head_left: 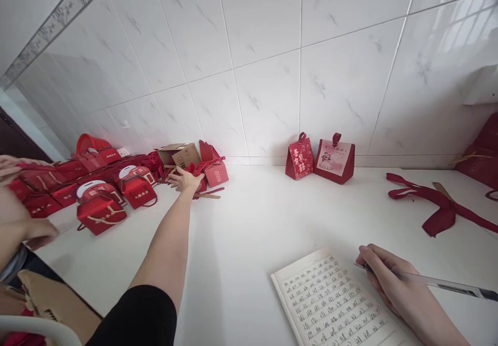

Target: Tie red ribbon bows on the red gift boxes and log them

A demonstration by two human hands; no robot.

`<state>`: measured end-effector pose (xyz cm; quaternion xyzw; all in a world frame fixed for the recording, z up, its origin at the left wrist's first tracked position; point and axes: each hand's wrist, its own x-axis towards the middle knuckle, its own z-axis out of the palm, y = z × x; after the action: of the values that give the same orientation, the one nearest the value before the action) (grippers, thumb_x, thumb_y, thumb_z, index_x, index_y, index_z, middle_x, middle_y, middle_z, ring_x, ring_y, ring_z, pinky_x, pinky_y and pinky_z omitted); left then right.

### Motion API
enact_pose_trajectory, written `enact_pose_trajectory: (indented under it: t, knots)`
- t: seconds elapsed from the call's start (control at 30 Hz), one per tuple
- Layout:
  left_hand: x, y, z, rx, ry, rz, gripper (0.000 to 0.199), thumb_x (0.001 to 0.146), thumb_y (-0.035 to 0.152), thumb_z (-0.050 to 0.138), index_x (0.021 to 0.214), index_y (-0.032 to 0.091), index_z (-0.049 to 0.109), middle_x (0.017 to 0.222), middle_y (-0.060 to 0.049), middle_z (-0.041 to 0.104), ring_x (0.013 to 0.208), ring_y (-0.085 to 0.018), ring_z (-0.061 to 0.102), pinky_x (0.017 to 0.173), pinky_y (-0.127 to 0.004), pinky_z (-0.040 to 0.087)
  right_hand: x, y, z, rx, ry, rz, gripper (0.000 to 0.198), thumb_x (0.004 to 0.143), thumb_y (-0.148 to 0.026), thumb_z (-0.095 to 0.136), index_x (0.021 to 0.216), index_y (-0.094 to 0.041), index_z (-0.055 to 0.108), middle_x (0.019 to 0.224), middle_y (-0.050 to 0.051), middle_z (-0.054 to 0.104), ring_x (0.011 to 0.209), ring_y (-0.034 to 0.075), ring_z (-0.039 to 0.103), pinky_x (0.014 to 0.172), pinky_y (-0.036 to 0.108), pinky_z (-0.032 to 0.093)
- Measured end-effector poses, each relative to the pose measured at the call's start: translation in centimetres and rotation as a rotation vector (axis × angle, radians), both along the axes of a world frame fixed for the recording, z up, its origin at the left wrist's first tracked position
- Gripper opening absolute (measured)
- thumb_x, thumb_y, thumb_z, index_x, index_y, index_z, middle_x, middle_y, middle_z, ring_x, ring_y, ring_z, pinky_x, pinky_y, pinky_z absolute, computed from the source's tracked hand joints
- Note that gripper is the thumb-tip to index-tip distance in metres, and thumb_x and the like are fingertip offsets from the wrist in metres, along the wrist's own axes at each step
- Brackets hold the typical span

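Observation:
My left hand point(188, 181) stretches out to a cluster of red ribbon and small boxes at the back, thumb and fingers spread. Just beyond it stand a red gift box point(216, 174) with a ribbon and an open brown cardboard box point(185, 155). Some fingertips are lost among the ribbons, and no grip on anything shows. In my right hand point(392, 278) is a clear-barrelled pen point(447, 284), its tip beside the right edge of a notebook point(330, 304). Rows of handwritten numbers fill the notebook page.
Two red triangular gift bags point(299, 158) stand against the tiled wall. Dark red ribbons point(441, 211) lie at the right. More red boxes point(101, 213) and a red basin point(92, 142) crowd the left, where another person's hand point(37, 232) is blurred.

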<state>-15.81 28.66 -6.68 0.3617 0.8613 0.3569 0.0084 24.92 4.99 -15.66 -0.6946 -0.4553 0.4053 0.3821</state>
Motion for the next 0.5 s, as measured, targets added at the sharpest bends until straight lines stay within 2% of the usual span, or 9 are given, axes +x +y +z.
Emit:
enact_pose_trajectory:
  t: [0.17,0.33,0.5]
  knots:
    - [-0.1,0.5,-0.4,0.030,-0.038,0.065,0.100,0.060,0.041,0.073,0.134,0.011,0.012,0.140,-0.030,0.016,0.132,-0.040,0.019,0.096,-0.058,0.034,-0.1,-0.1,0.3,0.002,-0.030,0.018,0.054,0.074,-0.070,0.035,0.067,-0.019,0.052,0.049,-0.003,0.026,0.044,0.012,0.025,0.042,0.024,0.021]
    - [-1.1,0.6,-0.7,0.018,-0.042,0.040,0.093,0.060,0.037,0.070,0.131,0.007,0.017,0.131,-0.030,0.028,0.125,-0.042,0.032,0.091,-0.057,0.039,0.0,-0.2,0.4,0.009,-0.036,0.009,0.052,0.074,-0.068,0.037,0.067,-0.019,0.052,0.051,-0.003,0.027,0.045,0.011,0.025,0.043,0.024,0.023]
    - [-2.3,-1.3,0.8,0.048,0.052,-0.026,0.097,0.058,0.033,0.071,0.132,0.007,0.014,0.130,-0.030,0.027,0.124,-0.042,0.033,0.094,-0.057,0.036,-0.1,0.1,0.5,0.017,-0.036,0.004,0.050,0.074,-0.067,0.037,0.068,-0.019,0.052,0.050,-0.004,0.028,0.045,0.011,0.027,0.042,0.023,0.024]
